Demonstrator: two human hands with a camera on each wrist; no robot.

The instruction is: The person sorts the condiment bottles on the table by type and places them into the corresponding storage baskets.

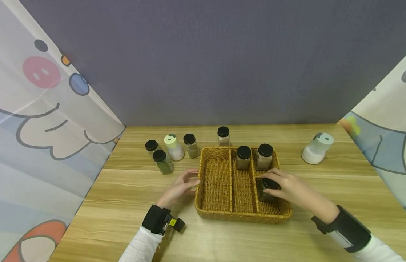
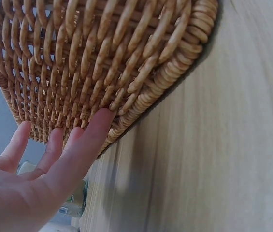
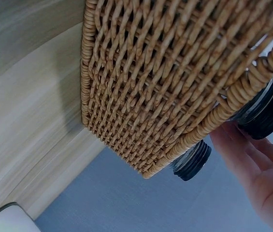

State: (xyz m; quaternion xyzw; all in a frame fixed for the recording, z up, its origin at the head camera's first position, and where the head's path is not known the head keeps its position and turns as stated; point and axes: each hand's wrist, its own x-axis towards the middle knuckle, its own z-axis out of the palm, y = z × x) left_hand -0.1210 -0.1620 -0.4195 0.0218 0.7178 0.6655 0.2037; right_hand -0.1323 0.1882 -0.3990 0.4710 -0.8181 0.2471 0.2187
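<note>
Gripping a black-capped jar [image 1: 267, 188] in the wicker basket's [image 1: 216, 214] right-hand compartment, the right hand [image 1: 288, 187] is curling its fingers round the lid. The left hand [image 1: 181, 187] is resting straight fingers [image 2: 85, 140] against the basket's left wall (grip released, holding nothing) on the tabletop [image 1: 124, 218].

Wooden table [image 1: 124, 203] with wicker basket [image 1: 216, 214], five black-capped jars [image 1: 162, 161], two white shakers [image 1: 315, 148].

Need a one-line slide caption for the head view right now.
Right hand grips a black-lidded jar in the wicker basket; left hand touches its side.
</note>
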